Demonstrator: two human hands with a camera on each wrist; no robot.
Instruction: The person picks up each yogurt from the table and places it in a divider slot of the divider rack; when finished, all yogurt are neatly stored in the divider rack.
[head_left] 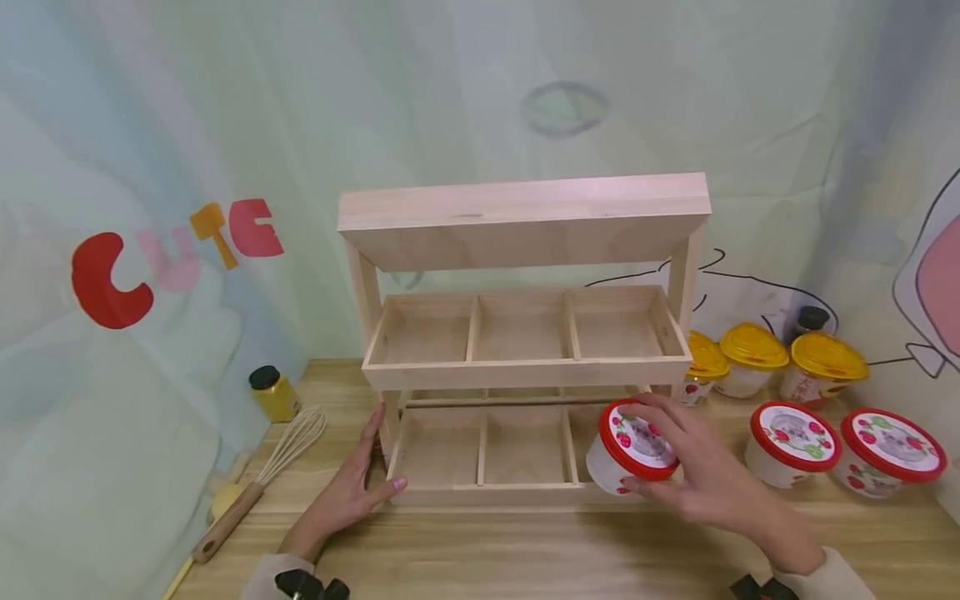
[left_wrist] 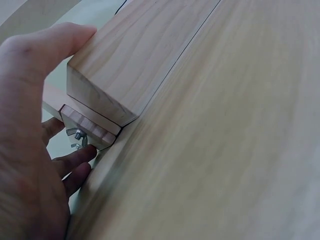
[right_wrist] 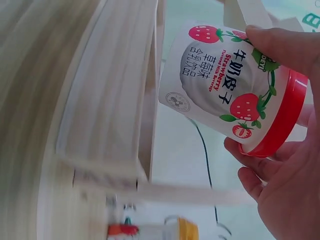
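Observation:
A two-tier wooden display rack (head_left: 525,379) with divided trays stands in front of me. My right hand (head_left: 693,467) grips a white paper tub with a red lid (head_left: 641,442), printed with strawberries, thumb on one side and fingers on the other. Tilted, the tub hangs over the right compartment of the lower tray (head_left: 525,497) and overlaps its front edge. At the rack's left end is my left hand (head_left: 345,492), its thumb at the lower tray's front corner and its fingers extended along the side. The left wrist view shows those fingers beside a wing nut (left_wrist: 79,134).
Two more red-lidded tubs, one (head_left: 795,442) beside another (head_left: 892,450), stand right of the rack. Behind them are several yellow-lidded cups (head_left: 753,350) and a black-capped container (head_left: 812,318). On the left lie a whisk (head_left: 273,471) and a yellow jar (head_left: 279,400). A curtain (head_left: 465,100) hangs behind.

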